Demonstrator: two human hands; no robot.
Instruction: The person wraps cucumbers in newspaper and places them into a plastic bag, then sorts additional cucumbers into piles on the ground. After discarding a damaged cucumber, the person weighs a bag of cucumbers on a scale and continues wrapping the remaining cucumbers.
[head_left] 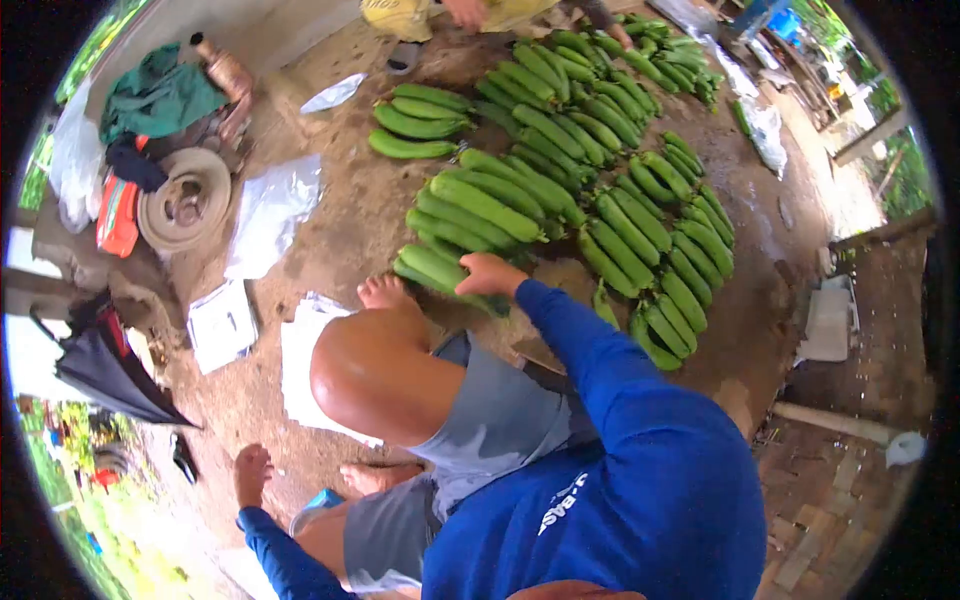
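Several bunches of long green bananas (480,205) lie spread over the brown ground ahead of me. My right hand (490,274) is closed on the end of the nearest green banana bunch (430,267), just beyond my bare foot. Its fingertips are partly hidden against the fruit. Off to the lower left, my left hand (252,474) is raised beside my knee, its fingers loosely bent and apart, with nothing seen in it. A stack of white paper sheets (300,370) lies beside my bent leg, partly under it.
Another person's hand (467,12) shows at the top, near yellow sacks (398,18). At the left are a clear plastic bag (275,215), a coiled strap (185,200), a green cloth (160,95) and a black umbrella (110,370). A pale plastic container (828,318) stands at the right.
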